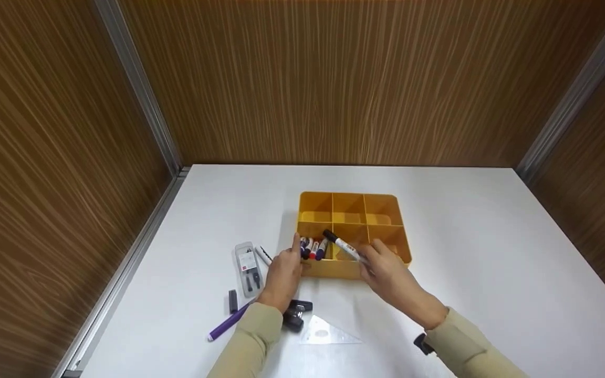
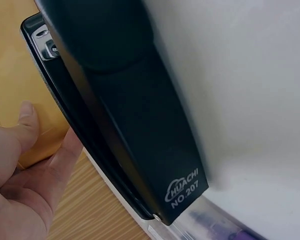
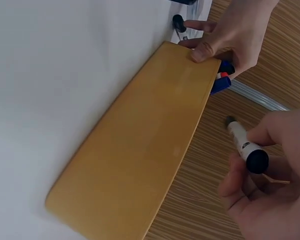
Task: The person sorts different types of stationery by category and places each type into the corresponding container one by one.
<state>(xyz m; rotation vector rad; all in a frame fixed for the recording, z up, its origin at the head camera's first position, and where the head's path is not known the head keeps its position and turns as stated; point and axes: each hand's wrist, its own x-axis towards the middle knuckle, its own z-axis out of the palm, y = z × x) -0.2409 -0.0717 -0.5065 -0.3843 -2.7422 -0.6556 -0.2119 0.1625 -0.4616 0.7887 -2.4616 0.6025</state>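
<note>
A yellow compartment box (image 1: pixel 329 270) stands on the white table. My left hand (image 1: pixel 283 275) grips its front left corner, thumb on the front wall and fingers along the side. My right hand (image 1: pixel 393 275) pinches a white whiteboard marker (image 1: pixel 345 247) with a black cap, tilted above the front middle compartment. In the right wrist view the marker (image 3: pixel 242 142) points its black end at the camera, between thumb and fingers. Several markers (image 1: pixel 314 249) with dark and red ends lie in the front left compartment.
Left of the box lie a clear plastic case (image 1: pixel 248 268), a thin pencil-like item (image 1: pixel 263 256), a dark block (image 1: pixel 232 301) and a purple marker (image 1: pixel 229 323). A black stapler (image 2: pixel 140 115) lies by my left wrist, beside a transparent set square (image 1: pixel 326 333). Wood-grain panels (image 1: pixel 334 84) surround the table.
</note>
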